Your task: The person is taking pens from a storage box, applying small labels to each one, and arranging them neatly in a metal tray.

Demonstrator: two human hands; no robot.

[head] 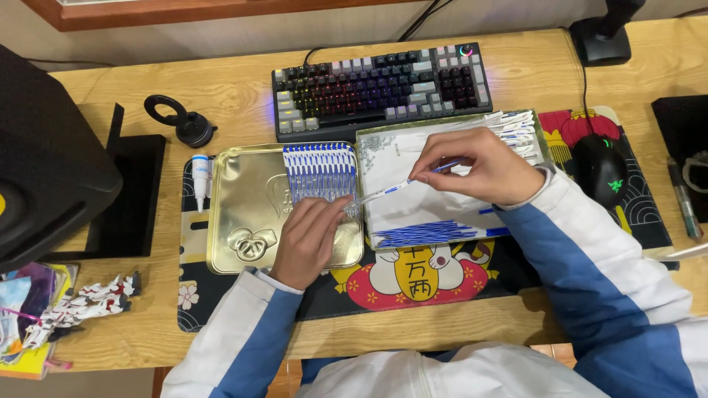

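On the wooden worktop (236, 92), two shallow gold-coloured tin halves lie side by side on a patterned desk mat (413, 284), just near of a backlit keyboard (380, 85). The right hand (483, 166) has its grip closed, thumb and forefinger pinching one end of a thin clear packet with blue marks (402, 184), held low and nearly level so that it bridges the gap between the tins. The left hand (310, 239) rests in the left tin (236, 221), its fingertips closed on the packet's other end, right beside a neat row of matching packets (319, 169) standing against the tin's far right corner; I judge the two-ended hold keeps the limp strip straight. The right tin (383, 136) is lined with white paper and carries looser packets, a fan along its far right edge (509, 129) and a heap at its near side (428, 234). A small white dropper bottle (200, 177) lies left of the tins, a black mouse (599, 168) to the right.
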